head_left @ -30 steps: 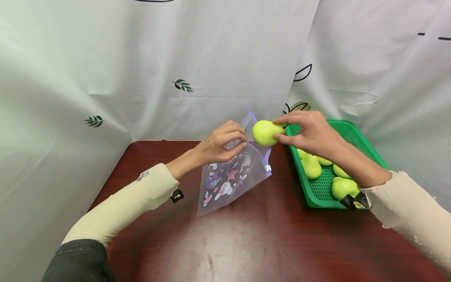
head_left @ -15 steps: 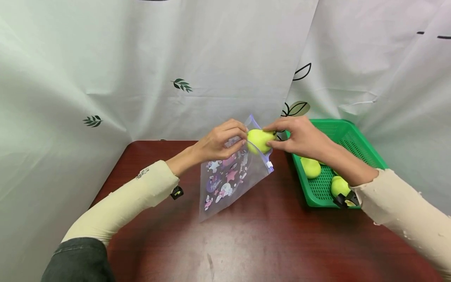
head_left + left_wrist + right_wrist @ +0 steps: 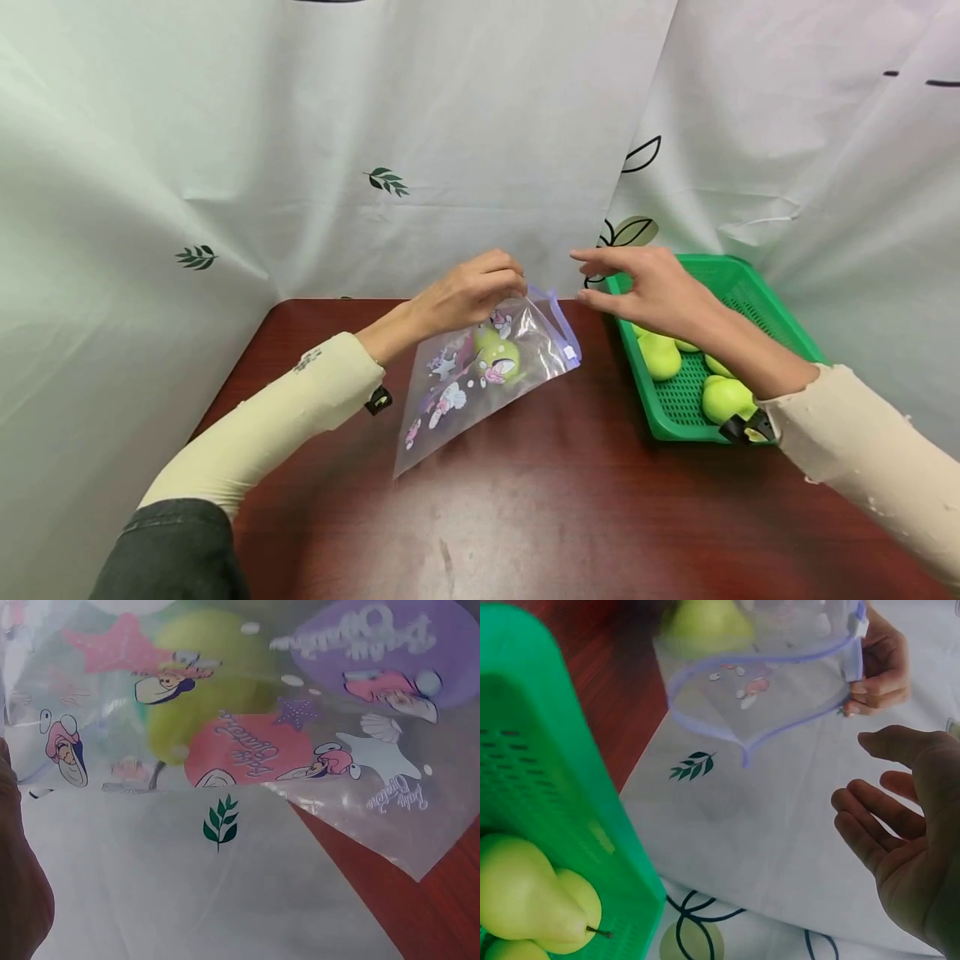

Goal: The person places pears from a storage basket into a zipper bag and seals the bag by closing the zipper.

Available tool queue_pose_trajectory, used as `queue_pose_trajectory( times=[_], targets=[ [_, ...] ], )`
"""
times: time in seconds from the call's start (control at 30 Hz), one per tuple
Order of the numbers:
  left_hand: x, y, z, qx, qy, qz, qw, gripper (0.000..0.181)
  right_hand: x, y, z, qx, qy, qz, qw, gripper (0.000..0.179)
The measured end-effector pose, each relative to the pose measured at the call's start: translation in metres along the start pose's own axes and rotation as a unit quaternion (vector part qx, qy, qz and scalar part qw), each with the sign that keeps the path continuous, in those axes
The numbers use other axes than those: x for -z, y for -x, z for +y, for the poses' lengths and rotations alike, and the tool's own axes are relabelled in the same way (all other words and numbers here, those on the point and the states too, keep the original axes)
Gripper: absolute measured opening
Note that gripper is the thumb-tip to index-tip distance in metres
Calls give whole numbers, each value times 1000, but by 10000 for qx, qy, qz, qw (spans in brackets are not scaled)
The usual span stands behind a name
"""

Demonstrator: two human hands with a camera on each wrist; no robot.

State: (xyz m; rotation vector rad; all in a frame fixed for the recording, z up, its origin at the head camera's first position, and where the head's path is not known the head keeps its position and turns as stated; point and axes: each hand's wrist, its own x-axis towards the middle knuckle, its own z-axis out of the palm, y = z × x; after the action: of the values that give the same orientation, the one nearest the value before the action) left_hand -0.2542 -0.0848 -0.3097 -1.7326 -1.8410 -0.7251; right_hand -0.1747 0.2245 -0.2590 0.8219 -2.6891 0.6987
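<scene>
My left hand (image 3: 480, 287) pinches the rim of a clear zip bag (image 3: 450, 408) printed with cartoon shells and stars. Its purple zip edge (image 3: 795, 658) gapes in the right wrist view, with a white slider (image 3: 570, 352) at one corner. Inside the bag lies a yellow-green pear (image 3: 497, 354), showing through the plastic; the left wrist view has the same pear (image 3: 217, 675) behind the prints. Right of the bag mouth, my right hand (image 3: 648, 292) is held in the air, thumb and fingers spread apart and holding nothing.
A green perforated basket (image 3: 651, 400) stands at the right of the dark red table (image 3: 510, 517), with several pears (image 3: 660, 357) in it. Behind the table hangs a white curtain (image 3: 465, 125) with leaf prints.
The pear has gone from my right hand into the bag and dropped below its mouth. My right hand has let go and drawn back to the right. The bag now bulges and sags lower.
</scene>
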Motion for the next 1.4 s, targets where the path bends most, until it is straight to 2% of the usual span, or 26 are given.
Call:
queue_pose_trajectory(
  times=[0.13,0.33,0.47,0.6,0.87,1.03,1.2,1.33,1.4],
  targets=[
    [4,-3,-2,-6,-141,122,9998,6,4,5,6,-27,62,27,10000,50],
    [14,-9,-3,170,-327,230,9991,8,11,15,23,21,183,237,9996,48],
    [23,-16,-8,38,-507,402,9979,8,16,22,33,25,313,360,9989,47],
    [28,-21,-12,-70,-696,567,9959,6,20,29,39,-275,401,351,9982,47],
    [25,-14,-15,-65,-814,643,9946,13,22,43,53,-536,493,332,9968,41],
    [25,-13,-14,30,-743,684,9949,6,23,48,60,-652,582,370,9955,41],
    [27,-15,-13,80,-471,699,9964,3,24,52,64,-766,630,276,9947,41],
    [28,-15,-13,137,-330,673,9971,21,24,54,66,-762,675,192,9946,42],
    [28,-15,-13,144,-306,665,9972,24,24,55,68,-734,689,152,9948,42]
  ],
)
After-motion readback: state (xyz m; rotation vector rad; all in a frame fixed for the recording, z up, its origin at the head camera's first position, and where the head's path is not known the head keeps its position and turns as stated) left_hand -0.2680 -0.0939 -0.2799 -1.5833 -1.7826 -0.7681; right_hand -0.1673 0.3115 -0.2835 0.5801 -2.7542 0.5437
